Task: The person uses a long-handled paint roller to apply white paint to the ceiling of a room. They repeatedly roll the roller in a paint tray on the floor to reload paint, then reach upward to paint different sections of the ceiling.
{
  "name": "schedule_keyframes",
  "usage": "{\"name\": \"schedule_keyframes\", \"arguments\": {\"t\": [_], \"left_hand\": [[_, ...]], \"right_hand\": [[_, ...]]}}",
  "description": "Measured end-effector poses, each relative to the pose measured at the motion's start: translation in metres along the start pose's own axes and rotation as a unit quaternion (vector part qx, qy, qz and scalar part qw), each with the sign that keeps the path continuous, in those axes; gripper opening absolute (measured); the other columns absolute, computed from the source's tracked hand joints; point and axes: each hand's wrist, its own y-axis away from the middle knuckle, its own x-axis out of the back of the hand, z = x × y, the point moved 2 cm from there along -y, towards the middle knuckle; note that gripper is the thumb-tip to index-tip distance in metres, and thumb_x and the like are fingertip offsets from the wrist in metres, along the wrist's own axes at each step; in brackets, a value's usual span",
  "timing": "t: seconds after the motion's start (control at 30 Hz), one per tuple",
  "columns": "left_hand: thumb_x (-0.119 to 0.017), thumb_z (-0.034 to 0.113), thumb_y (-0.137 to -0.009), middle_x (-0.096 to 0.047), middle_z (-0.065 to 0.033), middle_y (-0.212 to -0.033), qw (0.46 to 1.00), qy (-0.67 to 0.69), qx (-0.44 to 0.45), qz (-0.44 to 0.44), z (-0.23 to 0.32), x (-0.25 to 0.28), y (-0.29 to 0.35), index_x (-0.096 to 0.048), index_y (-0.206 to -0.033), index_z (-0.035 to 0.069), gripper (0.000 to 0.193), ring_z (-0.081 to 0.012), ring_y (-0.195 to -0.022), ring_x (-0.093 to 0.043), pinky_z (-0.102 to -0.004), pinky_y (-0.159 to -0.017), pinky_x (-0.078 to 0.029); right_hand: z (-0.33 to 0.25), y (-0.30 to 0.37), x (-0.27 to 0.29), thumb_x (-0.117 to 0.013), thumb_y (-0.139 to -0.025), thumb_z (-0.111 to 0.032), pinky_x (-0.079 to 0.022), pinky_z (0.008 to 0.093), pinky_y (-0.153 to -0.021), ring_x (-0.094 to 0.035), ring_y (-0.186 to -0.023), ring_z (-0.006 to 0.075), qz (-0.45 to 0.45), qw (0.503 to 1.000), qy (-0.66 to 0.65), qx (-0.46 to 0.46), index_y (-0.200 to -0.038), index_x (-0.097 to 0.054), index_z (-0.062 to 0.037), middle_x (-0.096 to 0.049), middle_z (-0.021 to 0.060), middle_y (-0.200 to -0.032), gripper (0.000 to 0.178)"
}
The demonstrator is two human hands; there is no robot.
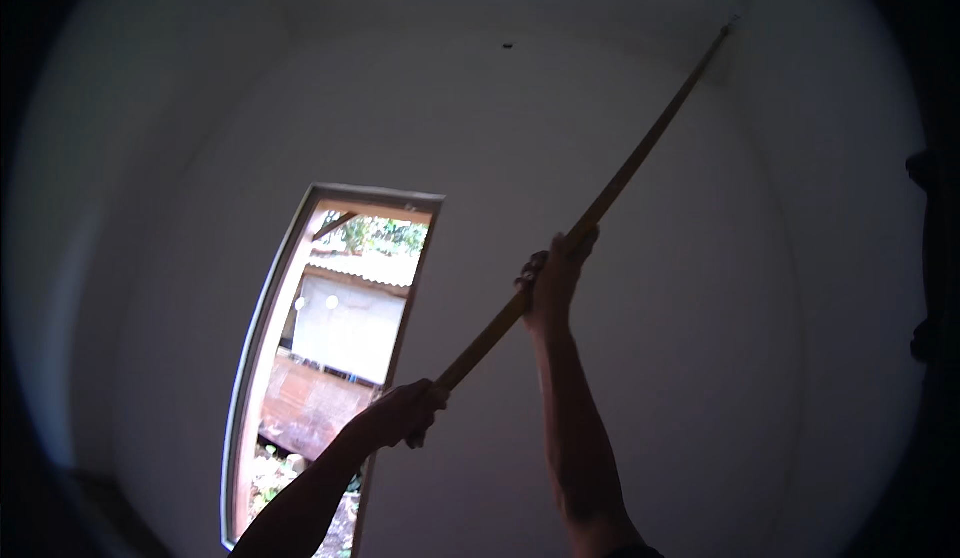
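Observation:
A long yellowish-brown pole slants up from the lower middle to the upper right. Around its lower end my left hand is closed. Farther up, my right hand grips the same pole, its fingers wrapped round the shaft. The pole's far tip reaches the corner where walls and ceiling meet; a small fitting there is too dim and distant to name. Both arms are raised and dark against the light from outside.
Plain pale walls surround me, in shadow. A tall framed opening stands at the left, showing a shed with a corrugated roof and greenery outside. High up is a small dark spot. A dark shape lies at the right rim.

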Motion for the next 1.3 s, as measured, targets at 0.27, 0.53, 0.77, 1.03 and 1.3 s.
{"name": "schedule_keyframes", "arguments": {"t": [0.27,0.53,0.77,1.03,1.3], "left_hand": [[-0.046,0.042,-0.111,-0.051,0.0027,-0.062,0.996,-0.019,-0.069,0.044,0.058,-0.044,-0.063,-0.06,-0.106,0.008,0.037,-0.0074,-0.045,-0.05,-0.0239,-0.042,-0.04],[-0.053,0.045,-0.107,-0.048,0.004,-0.061,0.979,-0.054,-0.114,0.159,0.067,-0.056,-0.143,-0.06,-0.093,0.007,0.042,-0.0047,-0.049,-0.044,-0.0259,-0.044,-0.038],[-0.051,0.041,-0.106,-0.049,0.0039,-0.062,0.978,-0.021,-0.122,0.169,0.039,-0.064,-0.225,-0.062,-0.096,0.008,0.036,-0.0053,-0.046,-0.043,-0.0258,-0.04,-0.037],[-0.052,0.041,-0.106,-0.052,0.0016,-0.065,0.983,0.026,-0.086,0.157,-0.001,-0.077,-0.28,-0.062,-0.098,0.007,0.036,-0.0058,-0.048,-0.044,-0.0265,-0.041,-0.037],[-0.05,0.043,-0.108,-0.052,0.0007,-0.065,0.977,-0.04,-0.097,0.185,0.007,-0.072,-0.277,-0.063,-0.098,0.005,0.041,-0.0065,-0.051,-0.045,-0.0282,-0.045,-0.039]], "right_hand": [[-0.039,-0.088,0.035,-0.043,-0.107,-0.027,-0.045,0.0276,-0.045,-0.044,-0.049,0.0102,-0.008,0.999,0.004,0.043,-0.164,0.005,-0.0332,-0.043,0.0014,-0.069,0.075],[-0.017,-0.175,0.058,-0.043,-0.107,-0.028,-0.045,0.0281,-0.045,-0.045,-0.05,0.0105,-0.029,0.998,-0.048,0.029,-0.164,0.001,-0.0356,-0.043,0.0011,-0.069,0.073],[0.016,-0.234,0.084,-0.044,-0.108,-0.031,-0.046,0.0308,-0.042,-0.044,-0.047,0.0115,-0.003,0.999,0.03,0.034,-0.163,-0.003,-0.0357,-0.043,0.0014,-0.066,0.069],[0.056,-0.271,0.113,-0.043,-0.109,-0.03,-0.046,0.0284,-0.042,-0.045,-0.047,0.0112,0.001,0.994,0.102,0.031,-0.164,-0.004,-0.0337,-0.043,0.0015,-0.066,0.067],[0.06,-0.277,0.112,-0.043,-0.11,-0.033,-0.046,0.0276,-0.042,-0.045,-0.048,0.0099,-0.011,0.996,0.083,0.03,-0.162,-0.007,-0.0336,-0.043,0.0013,-0.065,0.064]]}}
